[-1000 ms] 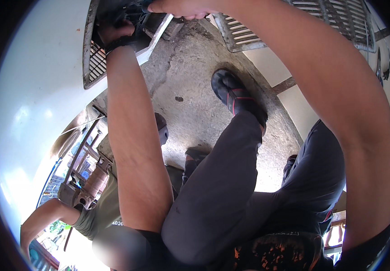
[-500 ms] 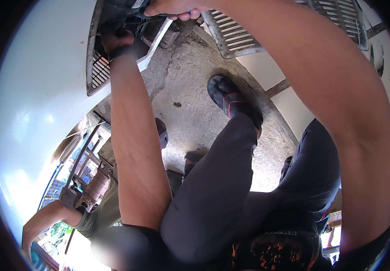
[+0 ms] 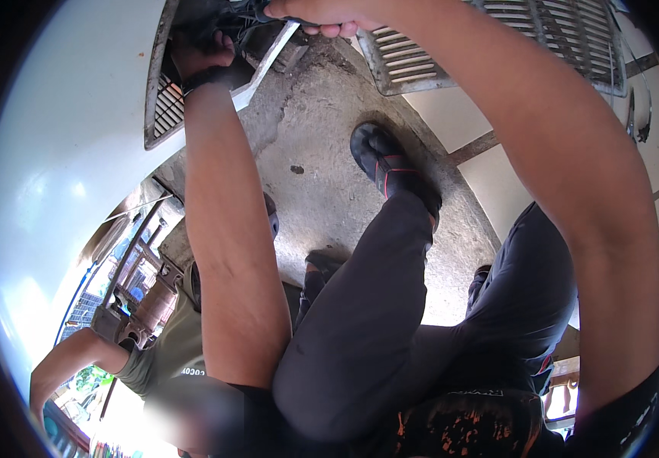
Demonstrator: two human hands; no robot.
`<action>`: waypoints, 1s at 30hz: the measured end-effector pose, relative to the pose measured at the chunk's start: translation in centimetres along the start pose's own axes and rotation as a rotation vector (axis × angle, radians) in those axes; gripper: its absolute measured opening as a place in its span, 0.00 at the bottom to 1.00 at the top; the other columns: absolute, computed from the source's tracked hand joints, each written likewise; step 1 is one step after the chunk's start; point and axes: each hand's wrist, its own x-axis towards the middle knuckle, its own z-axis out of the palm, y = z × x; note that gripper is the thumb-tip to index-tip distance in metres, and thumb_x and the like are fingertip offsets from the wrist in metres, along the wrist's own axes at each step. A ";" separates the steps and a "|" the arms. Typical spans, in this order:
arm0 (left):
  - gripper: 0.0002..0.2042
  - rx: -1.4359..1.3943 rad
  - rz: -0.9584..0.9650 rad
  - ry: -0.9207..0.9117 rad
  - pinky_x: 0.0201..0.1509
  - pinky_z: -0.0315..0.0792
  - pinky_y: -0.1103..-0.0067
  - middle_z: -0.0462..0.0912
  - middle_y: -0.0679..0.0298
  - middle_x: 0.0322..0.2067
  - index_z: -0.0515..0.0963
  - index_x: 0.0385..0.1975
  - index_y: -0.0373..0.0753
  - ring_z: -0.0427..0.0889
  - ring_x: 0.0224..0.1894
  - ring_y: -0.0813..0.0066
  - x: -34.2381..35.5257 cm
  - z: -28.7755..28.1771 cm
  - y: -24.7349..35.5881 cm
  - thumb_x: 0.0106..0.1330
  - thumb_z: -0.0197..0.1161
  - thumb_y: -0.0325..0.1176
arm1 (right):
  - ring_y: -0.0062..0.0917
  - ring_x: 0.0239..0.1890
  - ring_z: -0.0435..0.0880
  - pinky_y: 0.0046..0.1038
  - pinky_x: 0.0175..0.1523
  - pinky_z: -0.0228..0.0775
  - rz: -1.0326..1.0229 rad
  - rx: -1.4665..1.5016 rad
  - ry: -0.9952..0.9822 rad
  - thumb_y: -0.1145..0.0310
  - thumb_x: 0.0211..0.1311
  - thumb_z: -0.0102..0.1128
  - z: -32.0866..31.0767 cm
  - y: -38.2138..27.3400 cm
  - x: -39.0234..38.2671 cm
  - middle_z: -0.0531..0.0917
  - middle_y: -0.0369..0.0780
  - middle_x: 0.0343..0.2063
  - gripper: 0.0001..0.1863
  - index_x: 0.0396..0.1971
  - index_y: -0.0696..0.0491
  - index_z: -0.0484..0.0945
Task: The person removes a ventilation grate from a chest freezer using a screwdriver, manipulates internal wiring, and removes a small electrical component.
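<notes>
My left hand (image 3: pixel 201 57) reaches into the dark opening in a large white appliance casing (image 3: pixel 62 114). Its fingers curl among dark parts, and what they hold is hidden. Across the top comes my right hand (image 3: pixel 326 14), wrapped round a slim dark-handled tool (image 3: pixel 291 18). The tool's working end is lost among black parts (image 3: pixel 249 15) in the opening. A pale metal edge (image 3: pixel 268 65) slants below the tool. Slats (image 3: pixel 167 107) line the lower part of the opening's frame, next to my left wrist.
A slatted grey metal panel (image 3: pixel 410 61) stands at the top right beside pale tiles (image 3: pixel 452 122). Worn concrete floor (image 3: pixel 306 137) lies below my hands, with my dark shoe (image 3: pixel 383 156) on it. Another person (image 3: pixel 165 343) is close at the lower left, one arm stretched outward.
My right hand has shifted slightly right with the tool. My left hand has turned, showing more of its fingers. The other person has moved a little to the left.
</notes>
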 end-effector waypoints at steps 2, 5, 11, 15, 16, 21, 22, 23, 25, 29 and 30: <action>0.19 0.019 0.109 -0.109 0.42 0.67 0.67 0.82 0.70 0.43 0.77 0.46 0.50 0.76 0.43 0.70 1.2 -1.1 0.1 0.66 0.52 0.54 | 0.30 0.13 0.70 0.35 0.18 0.62 0.088 -0.093 -0.044 0.51 0.69 0.48 -1.3 -1.8 -0.7 0.73 0.40 0.14 0.26 0.19 0.57 0.74; 0.17 -0.016 0.165 -0.164 0.44 0.68 0.68 0.81 0.71 0.45 0.77 0.48 0.50 0.77 0.46 0.71 3.3 -2.3 1.1 0.68 0.51 0.52 | 0.29 0.15 0.73 0.35 0.21 0.66 0.031 -0.221 -0.048 0.50 0.67 0.48 -1.8 -2.7 0.6 0.74 0.40 0.14 0.26 0.19 0.57 0.76; 0.14 -0.004 0.348 -0.180 0.45 0.70 0.71 0.82 0.73 0.46 0.77 0.48 0.52 0.78 0.48 0.74 3.4 -2.1 0.1 0.69 0.50 0.47 | 0.33 0.19 0.78 0.38 0.28 0.71 -0.012 -0.712 -0.101 0.49 0.67 0.45 -4.2 -5.8 0.1 0.78 0.43 0.16 0.28 0.19 0.57 0.78; 0.14 -0.062 0.284 -0.178 0.42 0.71 0.75 0.83 0.73 0.45 0.78 0.47 0.52 0.79 0.48 0.76 3.1 -1.6 -0.4 0.68 0.50 0.45 | 0.38 0.25 0.82 0.42 0.35 0.74 -0.068 -0.733 -0.063 0.49 0.67 0.45 -3.9 -4.9 0.7 0.83 0.48 0.22 0.29 0.24 0.60 0.82; 0.14 -0.064 0.288 -0.187 0.42 0.71 0.76 0.83 0.74 0.45 0.79 0.47 0.52 0.79 0.48 0.77 3.4 -1.4 -0.5 0.68 0.50 0.44 | 0.40 0.29 0.84 0.43 0.38 0.75 -0.092 -0.782 -0.065 0.49 0.66 0.46 -4.0 -4.8 1.0 0.84 0.49 0.25 0.29 0.27 0.61 0.83; 0.16 0.165 0.610 -0.158 0.40 0.72 0.76 0.83 0.74 0.46 0.79 0.48 0.54 0.79 0.48 0.77 7.1 -5.3 1.0 0.69 0.47 0.45 | 0.44 0.53 0.81 0.42 0.60 0.71 -0.275 -0.898 0.077 0.51 0.65 0.50 -2.1 -6.1 0.6 0.83 0.51 0.49 0.27 0.45 0.61 0.83; 0.16 0.163 0.608 -0.142 0.40 0.72 0.76 0.83 0.74 0.47 0.79 0.49 0.54 0.79 0.49 0.77 7.3 -4.9 0.9 0.69 0.46 0.45 | 0.43 0.55 0.81 0.40 0.60 0.71 -0.242 -0.888 0.078 0.53 0.65 0.50 -2.0 -6.3 0.1 0.82 0.50 0.51 0.26 0.46 0.60 0.83; 0.17 0.080 0.481 -0.123 0.41 0.72 0.75 0.83 0.73 0.48 0.78 0.50 0.55 0.80 0.49 0.75 5.7 -3.2 0.2 0.69 0.45 0.45 | 0.43 0.55 0.81 0.40 0.60 0.72 -0.218 -0.877 0.082 0.53 0.65 0.50 -2.1 -5.6 0.5 0.82 0.50 0.51 0.26 0.46 0.61 0.83; 0.19 -0.017 0.310 -0.119 0.43 0.72 0.73 0.82 0.72 0.50 0.77 0.53 0.55 0.79 0.51 0.74 4.9 -1.0 -1.3 0.68 0.43 0.46 | 0.42 0.55 0.81 0.40 0.60 0.72 -0.173 -0.852 0.087 0.53 0.65 0.50 -1.6 -4.1 1.2 0.83 0.50 0.51 0.26 0.46 0.61 0.83; 0.21 -0.019 0.261 -0.125 0.47 0.70 0.67 0.80 0.71 0.53 0.75 0.54 0.55 0.77 0.55 0.72 5.1 -1.9 -0.8 0.67 0.43 0.52 | 0.43 0.52 0.83 0.40 0.57 0.74 -0.243 -0.791 0.072 0.54 0.64 0.50 -1.1 -4.3 1.3 0.84 0.51 0.46 0.25 0.43 0.61 0.84; 0.22 0.003 0.256 -0.124 0.48 0.69 0.66 0.80 0.71 0.53 0.75 0.54 0.55 0.77 0.56 0.72 5.4 -2.0 -1.1 0.67 0.44 0.54 | 0.43 0.51 0.83 0.40 0.57 0.74 -0.221 -0.778 0.083 0.54 0.64 0.50 -1.0 -4.3 1.3 0.84 0.51 0.46 0.24 0.42 0.60 0.84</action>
